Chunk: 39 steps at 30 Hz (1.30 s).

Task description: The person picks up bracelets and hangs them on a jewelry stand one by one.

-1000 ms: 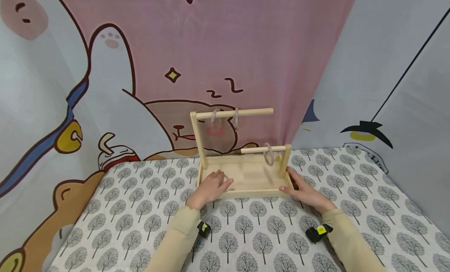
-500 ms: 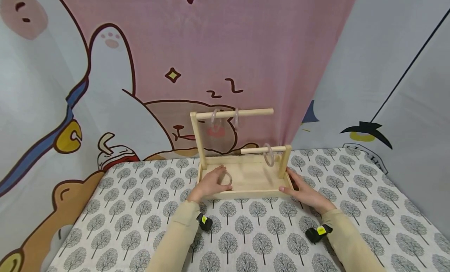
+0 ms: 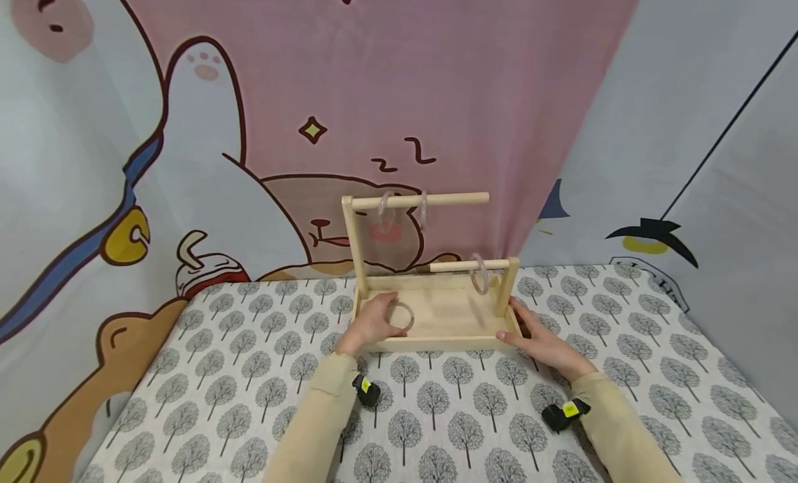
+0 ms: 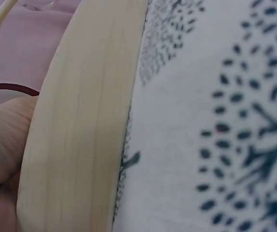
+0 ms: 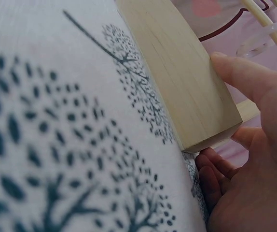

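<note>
A shallow wooden tray (image 3: 439, 344) has an upright post and a horizontal peg at each end. My right hand (image 3: 548, 344) grips its right front corner, thumb on the front rim and fingers around the side. My left hand (image 3: 376, 322) reaches in at the left front, thumb and fingers spread in a C beside a clear ring (image 3: 412, 318) lying on the tray floor. Whether they pinch that ring cannot be seen; in the left wrist view the tray's front wall (image 4: 80, 125) hides the fingertips. Two clear rings hang on the high peg (image 3: 458, 199), one on the low peg (image 3: 445, 267).
A tree-patterned cloth (image 3: 433, 407) covers the table under the tray. Close behind stands a cartoon-printed curtain (image 3: 486, 88). The high left post (image 3: 355, 247) rises just behind my left hand, and the short right post (image 3: 507, 289) stands near my right fingers.
My left hand has turned and shifted slightly left inside the tray, its thumb moving nearer the front rim. More of the lying ring shows now. My right hand keeps its hold on the corner.
</note>
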### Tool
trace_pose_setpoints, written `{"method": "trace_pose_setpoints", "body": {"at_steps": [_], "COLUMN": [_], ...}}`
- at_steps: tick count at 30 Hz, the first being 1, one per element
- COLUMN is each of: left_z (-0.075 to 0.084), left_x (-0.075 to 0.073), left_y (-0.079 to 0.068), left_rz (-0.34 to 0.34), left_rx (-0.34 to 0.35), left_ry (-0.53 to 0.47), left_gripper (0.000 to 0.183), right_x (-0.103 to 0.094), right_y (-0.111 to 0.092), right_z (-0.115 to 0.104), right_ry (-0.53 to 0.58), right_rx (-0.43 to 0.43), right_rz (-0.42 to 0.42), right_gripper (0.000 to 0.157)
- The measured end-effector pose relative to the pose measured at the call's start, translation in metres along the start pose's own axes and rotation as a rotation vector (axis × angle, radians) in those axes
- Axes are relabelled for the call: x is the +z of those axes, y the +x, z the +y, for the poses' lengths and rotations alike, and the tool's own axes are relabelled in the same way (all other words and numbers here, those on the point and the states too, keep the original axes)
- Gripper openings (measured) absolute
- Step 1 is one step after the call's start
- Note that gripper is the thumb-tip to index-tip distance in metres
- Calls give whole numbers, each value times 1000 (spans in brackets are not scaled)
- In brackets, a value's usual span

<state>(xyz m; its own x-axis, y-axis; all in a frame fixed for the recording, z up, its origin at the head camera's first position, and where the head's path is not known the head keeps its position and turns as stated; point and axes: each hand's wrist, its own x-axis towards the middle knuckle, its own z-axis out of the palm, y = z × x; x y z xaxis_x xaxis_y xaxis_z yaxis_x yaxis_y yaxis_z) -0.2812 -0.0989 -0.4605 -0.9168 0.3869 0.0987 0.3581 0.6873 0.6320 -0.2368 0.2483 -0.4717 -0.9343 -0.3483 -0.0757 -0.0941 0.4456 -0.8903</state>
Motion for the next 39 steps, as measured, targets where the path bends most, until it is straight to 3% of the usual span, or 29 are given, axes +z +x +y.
{"method": "trace_pose_setpoints", "body": {"at_steps": [8, 13, 25, 31, 39], "left_z": [0, -1, -1, 0, 6], "left_x": [1, 2, 3, 2, 1], "left_y": [-1, -3, -4, -3, 2], "left_rz": [26, 61, 151, 200, 232], "left_rx": [22, 38, 110, 126, 147], "left_ry": [12, -29, -89, -147, -143], "left_gripper": [83, 83, 65, 66, 67], "right_x": [0, 1, 0, 0, 0], "right_y": [1, 2, 2, 2, 2], "right_z": [2, 4, 5, 6, 4], "right_ry": [-14, 4, -10, -8, 9], "right_rx": [-9, -28, -13, -19, -21], "right_rz": [20, 24, 28, 28, 22], "right_gripper": [90, 89, 90, 90, 91]}}
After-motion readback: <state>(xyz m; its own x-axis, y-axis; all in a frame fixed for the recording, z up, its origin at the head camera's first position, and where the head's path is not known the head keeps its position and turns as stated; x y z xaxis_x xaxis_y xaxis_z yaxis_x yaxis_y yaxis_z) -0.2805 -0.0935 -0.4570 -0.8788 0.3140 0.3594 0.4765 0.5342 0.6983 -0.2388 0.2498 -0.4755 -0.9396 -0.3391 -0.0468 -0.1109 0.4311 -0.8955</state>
